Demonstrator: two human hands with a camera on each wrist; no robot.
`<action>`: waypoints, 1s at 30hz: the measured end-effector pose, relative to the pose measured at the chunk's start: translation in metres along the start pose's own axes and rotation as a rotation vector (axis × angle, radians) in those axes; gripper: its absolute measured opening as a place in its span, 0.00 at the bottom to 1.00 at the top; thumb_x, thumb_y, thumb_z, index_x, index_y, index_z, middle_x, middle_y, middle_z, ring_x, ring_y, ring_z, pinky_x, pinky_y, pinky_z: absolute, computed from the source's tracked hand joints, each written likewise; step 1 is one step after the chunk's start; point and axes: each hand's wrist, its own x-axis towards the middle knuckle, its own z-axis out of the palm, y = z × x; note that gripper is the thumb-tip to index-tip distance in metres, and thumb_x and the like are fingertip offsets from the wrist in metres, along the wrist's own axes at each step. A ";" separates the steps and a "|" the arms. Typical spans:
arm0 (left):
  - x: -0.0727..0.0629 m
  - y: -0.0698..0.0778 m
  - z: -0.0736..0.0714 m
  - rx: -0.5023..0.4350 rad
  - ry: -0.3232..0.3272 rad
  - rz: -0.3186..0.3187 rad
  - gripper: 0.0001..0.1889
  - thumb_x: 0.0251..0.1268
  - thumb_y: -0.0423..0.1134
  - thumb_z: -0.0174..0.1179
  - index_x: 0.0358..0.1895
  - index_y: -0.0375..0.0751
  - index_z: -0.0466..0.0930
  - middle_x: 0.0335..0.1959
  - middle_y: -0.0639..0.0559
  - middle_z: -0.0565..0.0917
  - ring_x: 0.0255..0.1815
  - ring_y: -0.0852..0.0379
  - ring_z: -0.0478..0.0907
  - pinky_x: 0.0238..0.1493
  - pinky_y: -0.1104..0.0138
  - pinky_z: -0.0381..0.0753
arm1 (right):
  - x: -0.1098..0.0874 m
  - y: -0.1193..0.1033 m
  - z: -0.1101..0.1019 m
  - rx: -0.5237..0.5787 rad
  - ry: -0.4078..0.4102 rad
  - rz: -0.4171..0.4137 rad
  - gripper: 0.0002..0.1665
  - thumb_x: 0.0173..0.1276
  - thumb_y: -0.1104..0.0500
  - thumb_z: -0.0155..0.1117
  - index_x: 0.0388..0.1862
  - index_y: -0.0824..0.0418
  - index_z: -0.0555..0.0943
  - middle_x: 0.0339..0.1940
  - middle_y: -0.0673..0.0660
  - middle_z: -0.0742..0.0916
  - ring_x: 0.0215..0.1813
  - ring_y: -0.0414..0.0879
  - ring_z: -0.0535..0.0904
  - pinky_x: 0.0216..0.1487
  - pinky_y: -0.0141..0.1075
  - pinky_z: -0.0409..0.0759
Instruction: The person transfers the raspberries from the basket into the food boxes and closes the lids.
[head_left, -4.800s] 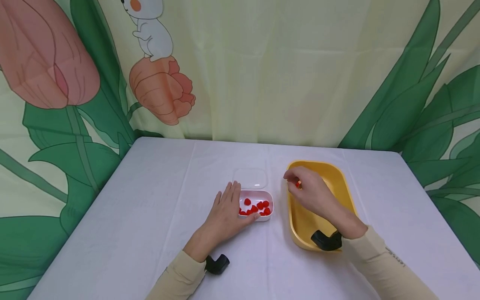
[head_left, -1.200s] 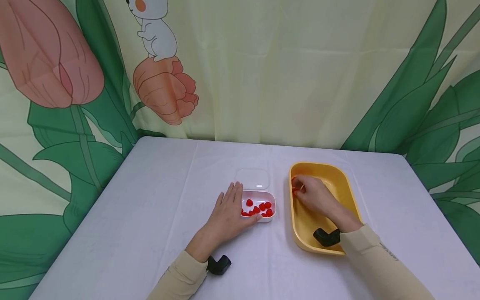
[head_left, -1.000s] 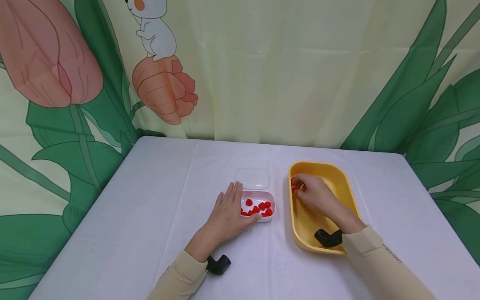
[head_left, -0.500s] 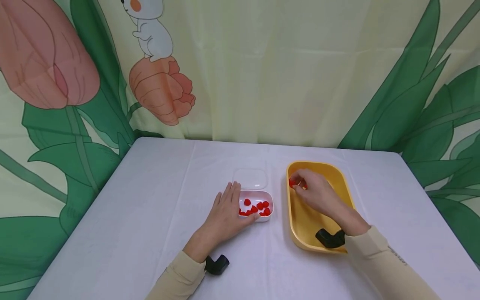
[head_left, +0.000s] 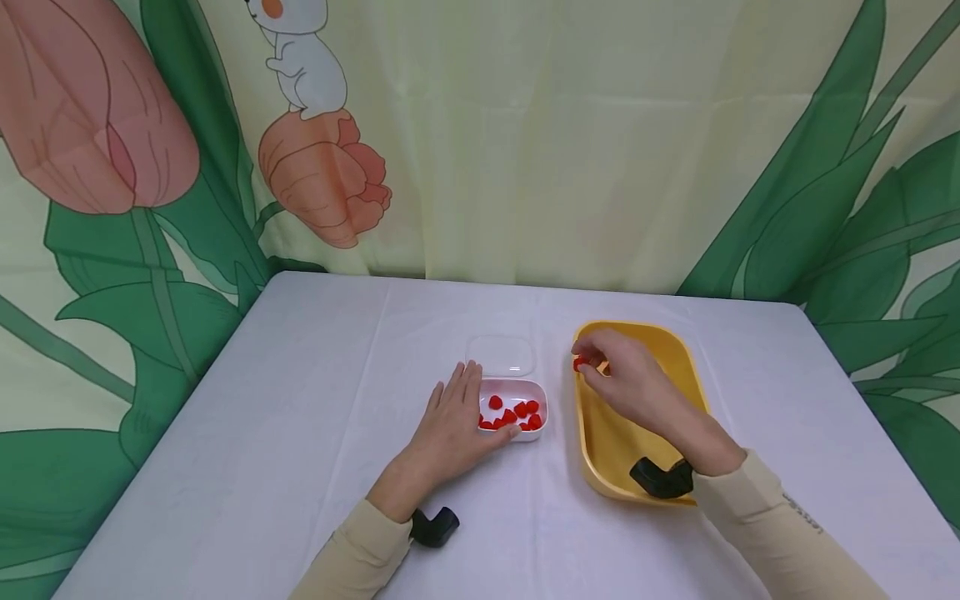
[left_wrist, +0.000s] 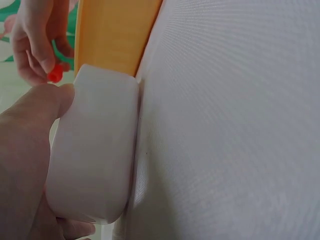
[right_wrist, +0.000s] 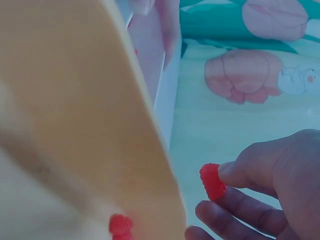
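My left hand [head_left: 448, 427] rests with straight fingers along the left end of a small pink-and-white box [head_left: 512, 387], its thumb on the near rim. In the left wrist view, that thumb touches the box's outer wall [left_wrist: 95, 145]. Several red raspberries [head_left: 521, 409] lie inside the box. Over the left rim of a yellow tray [head_left: 626, 446], my right hand [head_left: 636, 385] pinches a raspberry [right_wrist: 212, 181] between thumb and fingers. Another raspberry [right_wrist: 121, 227] sits in the tray in the right wrist view. The hand hides part of the tray.
A clear lid [head_left: 501, 357] lies just behind the box. The white cloth-covered table [head_left: 255, 433] carries the box and tray side by side, with a narrow gap between them. A printed curtain [head_left: 600, 150] hangs behind the table.
My right hand has risen from inside the tray to its left rim, with a raspberry between the fingertips. My left hand and the box have stayed in place.
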 end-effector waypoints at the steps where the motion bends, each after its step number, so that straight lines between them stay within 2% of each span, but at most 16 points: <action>1: 0.000 0.000 0.000 0.002 0.000 0.001 0.56 0.55 0.68 0.60 0.79 0.40 0.48 0.81 0.44 0.54 0.82 0.44 0.47 0.78 0.42 0.50 | 0.000 -0.001 0.001 0.006 0.001 -0.014 0.10 0.65 0.68 0.63 0.45 0.61 0.82 0.39 0.54 0.85 0.43 0.48 0.80 0.46 0.46 0.84; 5: 0.000 0.000 -0.001 0.002 -0.007 0.004 0.55 0.56 0.68 0.60 0.79 0.40 0.48 0.81 0.44 0.54 0.82 0.44 0.47 0.78 0.42 0.51 | 0.000 -0.007 0.005 0.017 -0.002 -0.059 0.10 0.65 0.68 0.62 0.46 0.62 0.82 0.39 0.54 0.85 0.43 0.47 0.80 0.47 0.47 0.84; 22: 0.000 0.001 -0.002 0.015 0.010 0.017 0.56 0.55 0.68 0.61 0.79 0.39 0.48 0.81 0.43 0.54 0.82 0.43 0.47 0.78 0.41 0.51 | 0.002 -0.029 0.020 0.058 -0.085 -0.084 0.15 0.64 0.67 0.67 0.50 0.59 0.81 0.43 0.51 0.86 0.46 0.45 0.80 0.50 0.44 0.85; 30: 0.000 0.000 -0.002 0.008 0.014 0.032 0.56 0.55 0.66 0.63 0.79 0.38 0.49 0.80 0.42 0.55 0.82 0.42 0.48 0.77 0.40 0.52 | 0.003 -0.039 0.028 0.069 -0.149 -0.072 0.17 0.63 0.66 0.69 0.51 0.59 0.81 0.45 0.52 0.87 0.47 0.45 0.81 0.49 0.40 0.86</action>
